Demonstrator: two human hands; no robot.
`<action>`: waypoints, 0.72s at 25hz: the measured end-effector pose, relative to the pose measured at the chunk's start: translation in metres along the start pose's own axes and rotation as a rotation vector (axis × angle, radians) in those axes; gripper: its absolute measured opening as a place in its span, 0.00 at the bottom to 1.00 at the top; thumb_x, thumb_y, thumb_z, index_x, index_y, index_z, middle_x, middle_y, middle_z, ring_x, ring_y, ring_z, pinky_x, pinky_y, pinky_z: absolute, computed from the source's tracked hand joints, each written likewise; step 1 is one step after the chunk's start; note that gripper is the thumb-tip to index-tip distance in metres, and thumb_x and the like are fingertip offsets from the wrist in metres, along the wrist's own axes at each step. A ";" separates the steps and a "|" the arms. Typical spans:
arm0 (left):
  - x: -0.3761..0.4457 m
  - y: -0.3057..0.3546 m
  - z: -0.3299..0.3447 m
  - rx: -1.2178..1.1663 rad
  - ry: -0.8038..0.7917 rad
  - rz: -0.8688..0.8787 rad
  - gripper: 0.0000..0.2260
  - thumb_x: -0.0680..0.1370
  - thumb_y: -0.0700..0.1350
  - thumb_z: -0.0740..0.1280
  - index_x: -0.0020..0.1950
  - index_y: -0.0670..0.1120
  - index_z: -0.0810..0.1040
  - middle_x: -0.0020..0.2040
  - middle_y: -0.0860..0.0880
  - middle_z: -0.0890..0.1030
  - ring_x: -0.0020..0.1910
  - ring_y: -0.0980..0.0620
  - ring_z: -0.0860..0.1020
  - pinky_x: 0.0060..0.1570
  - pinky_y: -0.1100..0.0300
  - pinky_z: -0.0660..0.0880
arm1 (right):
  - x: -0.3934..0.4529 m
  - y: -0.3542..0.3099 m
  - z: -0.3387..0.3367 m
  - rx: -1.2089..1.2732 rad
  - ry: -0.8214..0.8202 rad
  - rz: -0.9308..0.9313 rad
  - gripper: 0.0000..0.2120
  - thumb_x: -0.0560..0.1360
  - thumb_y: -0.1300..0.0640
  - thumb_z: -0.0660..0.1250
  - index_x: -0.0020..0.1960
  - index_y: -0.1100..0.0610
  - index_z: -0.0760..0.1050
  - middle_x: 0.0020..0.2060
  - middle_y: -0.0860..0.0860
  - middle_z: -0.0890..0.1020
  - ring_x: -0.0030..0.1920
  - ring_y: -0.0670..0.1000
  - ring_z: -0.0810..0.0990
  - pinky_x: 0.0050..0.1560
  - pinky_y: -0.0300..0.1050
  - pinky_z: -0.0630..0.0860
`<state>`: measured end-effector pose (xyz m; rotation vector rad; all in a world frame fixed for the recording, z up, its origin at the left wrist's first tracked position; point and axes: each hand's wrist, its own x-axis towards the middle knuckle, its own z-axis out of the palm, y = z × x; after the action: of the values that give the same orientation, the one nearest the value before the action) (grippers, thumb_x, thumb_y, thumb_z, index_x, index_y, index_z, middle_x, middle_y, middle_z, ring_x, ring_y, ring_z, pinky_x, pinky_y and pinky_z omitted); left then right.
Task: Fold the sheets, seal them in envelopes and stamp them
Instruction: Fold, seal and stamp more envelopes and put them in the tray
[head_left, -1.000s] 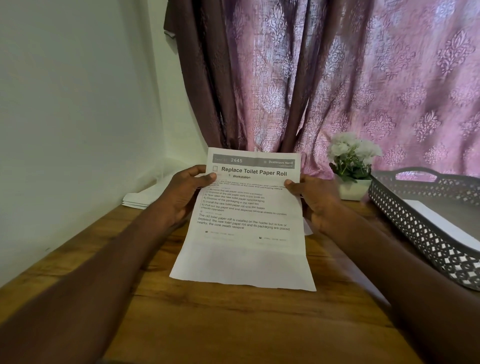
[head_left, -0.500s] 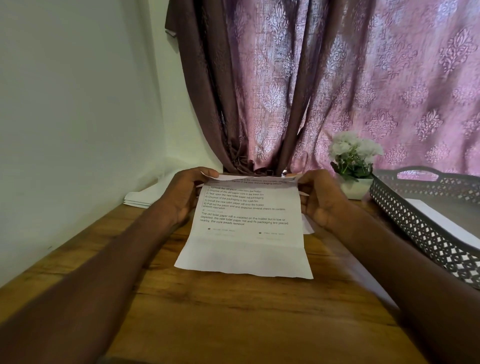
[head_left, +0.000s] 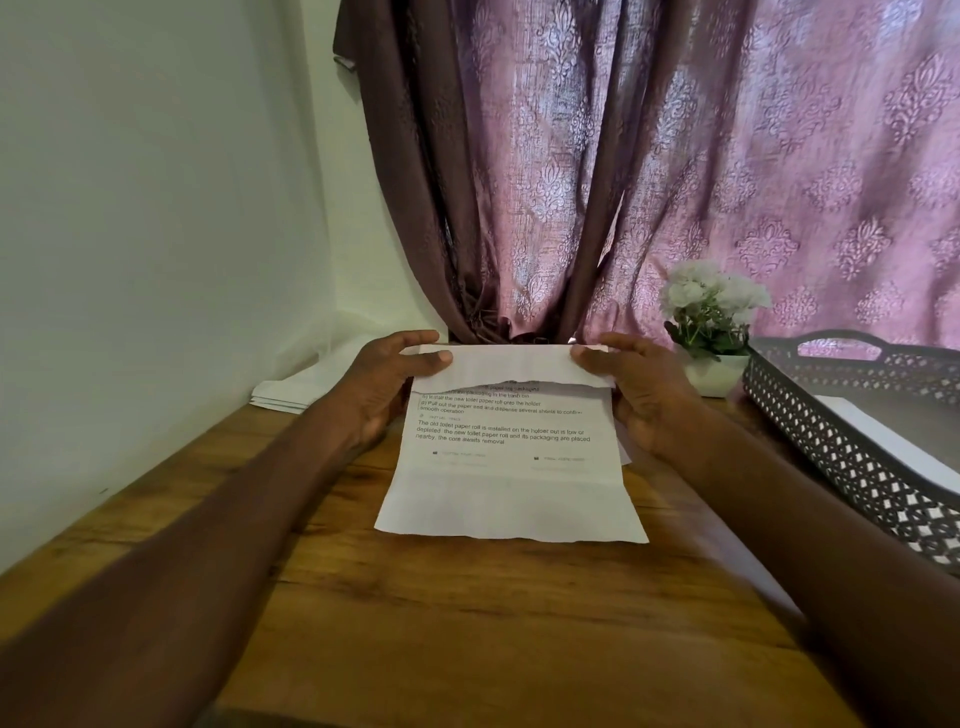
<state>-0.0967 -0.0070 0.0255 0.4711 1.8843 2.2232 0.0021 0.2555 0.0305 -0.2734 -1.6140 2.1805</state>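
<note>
A stack of white envelopes (head_left: 283, 395) lies at the far left of the wooden counter (head_left: 467, 623), against the wall. The left hand (head_left: 384, 384) pinches the left top corner of the printed sheet (head_left: 511, 467), thumb over its folded-down top flap; the sheet's lower edge rests on the counter. The right hand (head_left: 641, 389) grips the right corner likewise. Further right stand a potted white flower (head_left: 711, 332) and a grey lattice tray (head_left: 852, 452).
</note>
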 end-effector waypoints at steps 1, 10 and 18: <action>-0.001 0.000 0.001 -0.012 0.012 0.017 0.19 0.76 0.38 0.77 0.66 0.45 0.80 0.56 0.38 0.87 0.55 0.37 0.86 0.59 0.40 0.82 | -0.002 0.000 0.001 -0.019 -0.056 0.056 0.25 0.67 0.64 0.82 0.62 0.64 0.79 0.51 0.61 0.87 0.48 0.61 0.88 0.46 0.59 0.86; -0.003 -0.003 -0.001 0.024 -0.102 -0.019 0.21 0.75 0.37 0.77 0.68 0.41 0.80 0.59 0.39 0.86 0.58 0.37 0.85 0.61 0.39 0.81 | -0.007 0.002 0.004 -0.083 -0.081 0.064 0.31 0.56 0.65 0.83 0.59 0.65 0.82 0.52 0.63 0.87 0.48 0.66 0.88 0.53 0.70 0.82; -0.002 0.000 -0.002 0.050 -0.065 0.019 0.18 0.76 0.37 0.76 0.66 0.41 0.82 0.58 0.41 0.87 0.56 0.39 0.86 0.58 0.41 0.83 | -0.009 -0.006 0.000 -0.109 -0.075 0.062 0.26 0.62 0.66 0.82 0.59 0.66 0.82 0.49 0.62 0.88 0.46 0.64 0.88 0.50 0.67 0.84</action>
<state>-0.0956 -0.0095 0.0248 0.5653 1.9135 2.1500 0.0112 0.2529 0.0350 -0.2797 -1.7911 2.1752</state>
